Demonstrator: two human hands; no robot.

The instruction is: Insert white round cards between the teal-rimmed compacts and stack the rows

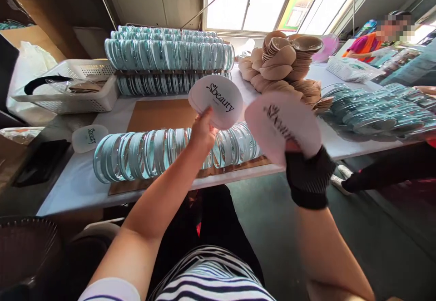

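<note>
My bare left hand [204, 133] pinches the lower edge of white oval cards [200, 94] printed "beauty", which look like a thin stack. They are held above a row of teal-rimmed clear round pieces [131, 155] standing on edge. In a black half-finger glove, my right hand [308, 174] is closed on more white oval cards [262, 133] with the same print, blurred by motion. The two sets of cards are close side by side, apart from the row below. Another such card [89, 138] lies on the table at the row's left end.
Stacked rows of teal round pieces [163, 56] stand at the back. A white basket [98, 96] is at left, a pile of brown oval pads [277, 62] at back right. More teal pieces [374, 124] lie right, near a person in an orange vest [369, 49].
</note>
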